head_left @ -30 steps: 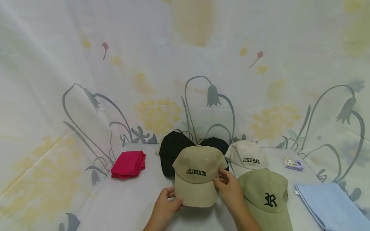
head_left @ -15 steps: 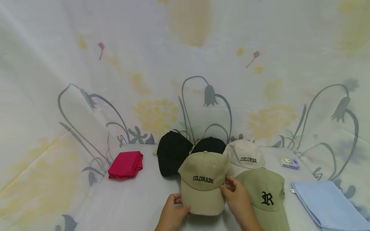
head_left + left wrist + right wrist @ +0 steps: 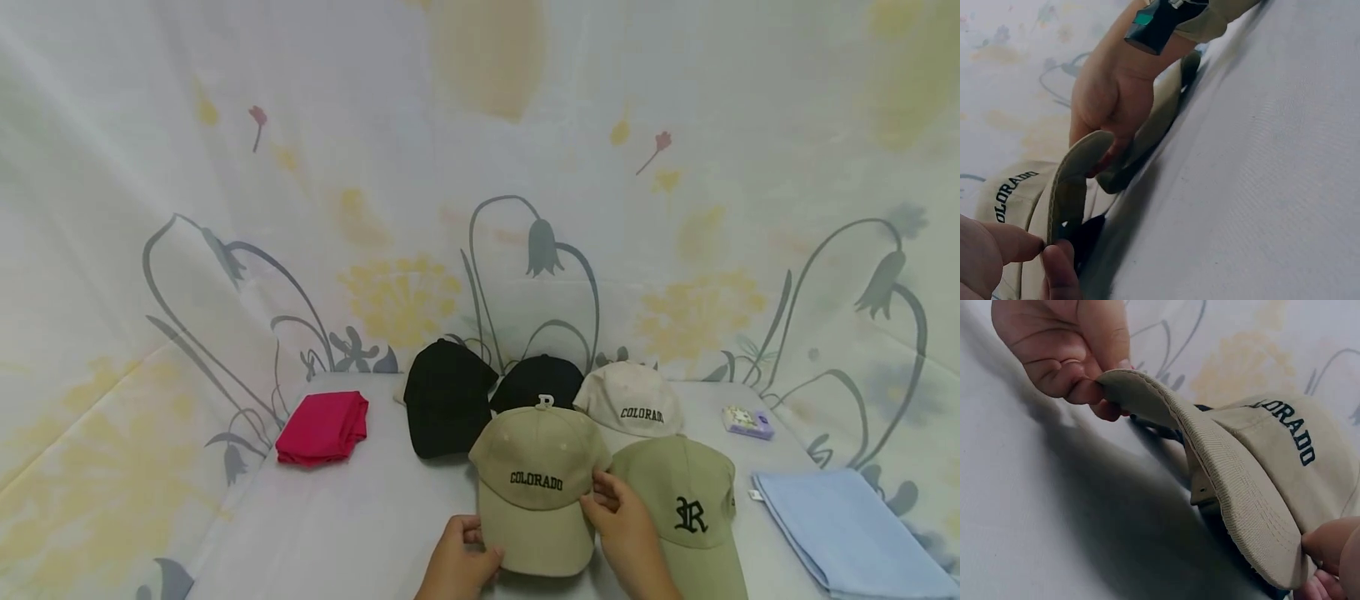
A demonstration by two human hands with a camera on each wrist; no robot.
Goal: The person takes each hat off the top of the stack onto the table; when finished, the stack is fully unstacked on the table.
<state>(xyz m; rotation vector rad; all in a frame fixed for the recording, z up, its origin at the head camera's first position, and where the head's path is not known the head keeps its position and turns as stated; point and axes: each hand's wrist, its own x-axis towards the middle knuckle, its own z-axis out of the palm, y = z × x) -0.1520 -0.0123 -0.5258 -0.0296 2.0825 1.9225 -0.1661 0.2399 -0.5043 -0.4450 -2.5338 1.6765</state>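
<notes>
A khaki cap (image 3: 540, 467) lettered COLORADO is held just above the white surface, front towards me. My left hand (image 3: 461, 560) pinches the left edge of its brim between thumb and fingers. On the other side, my right hand (image 3: 626, 521) grips the cap where brim and crown meet. The right wrist view shows the brim (image 3: 1241, 487) tilted, its shadow falling on the cloth below. Right beside the held cap lies an olive cap (image 3: 697, 475) with a black R. Behind stand a black cap (image 3: 450, 400), a second black cap (image 3: 540, 379) and a cream COLORADO cap (image 3: 630, 396).
A folded red cloth (image 3: 322, 427) lies at the left of the white surface (image 3: 337, 533). To the right are a small purple pack (image 3: 748, 422) and a folded light blue cloth (image 3: 855, 529). A flower-patterned curtain (image 3: 420, 167) hangs behind.
Both hands have carried the khaki cap right and nearer to me. A white letter on the second black cap now shows. The other things stay in place; the head view has shifted slightly.
</notes>
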